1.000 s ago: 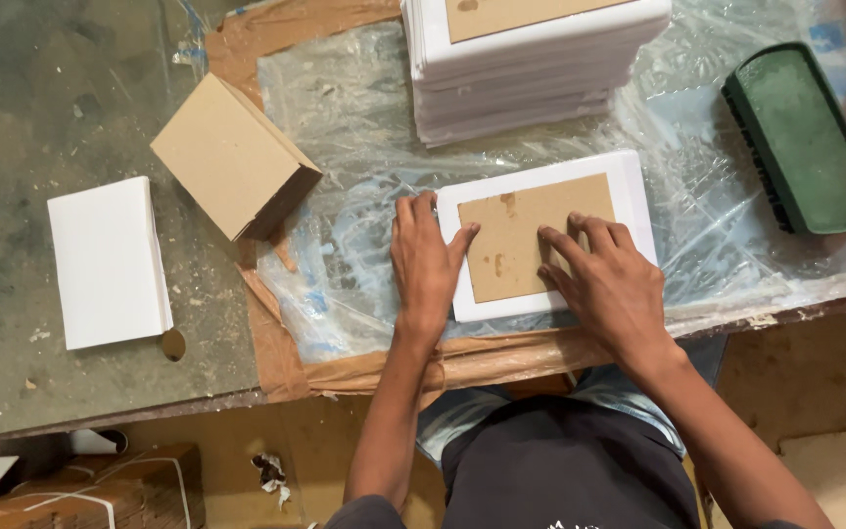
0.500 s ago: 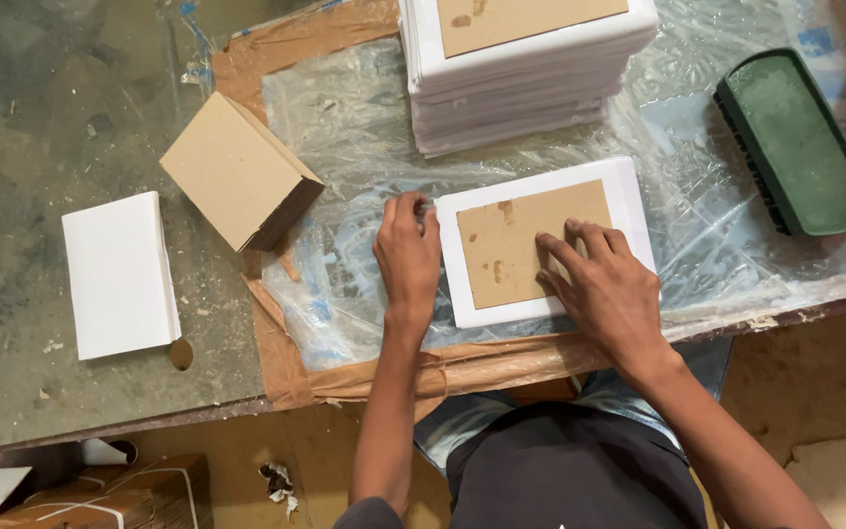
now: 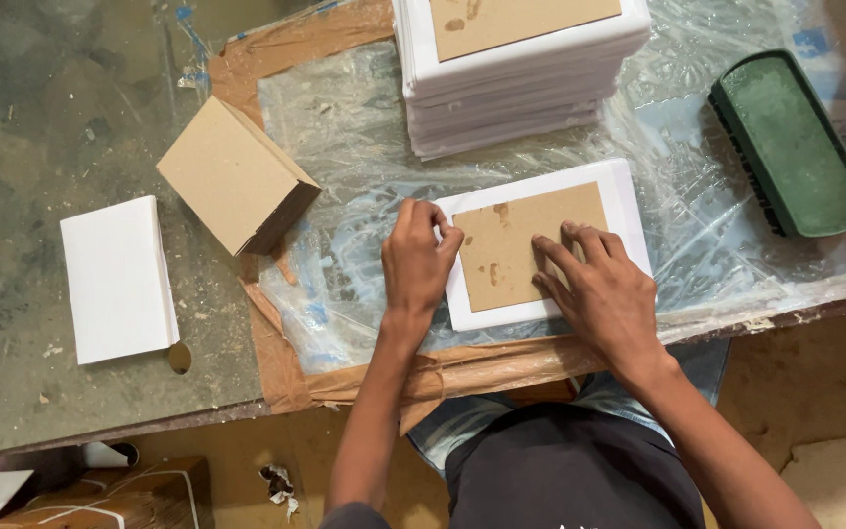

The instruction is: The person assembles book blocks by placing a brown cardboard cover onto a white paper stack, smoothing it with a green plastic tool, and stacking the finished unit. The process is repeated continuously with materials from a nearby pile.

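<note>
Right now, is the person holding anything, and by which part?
Nothing is lifted. The left hand pinches the white sheet's left edge; the right hand presses flat on the brown board.

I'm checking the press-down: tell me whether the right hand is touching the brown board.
Touching. The head view shows the right hand with its fingers lying flat on the brown board, no gap visible.
</note>
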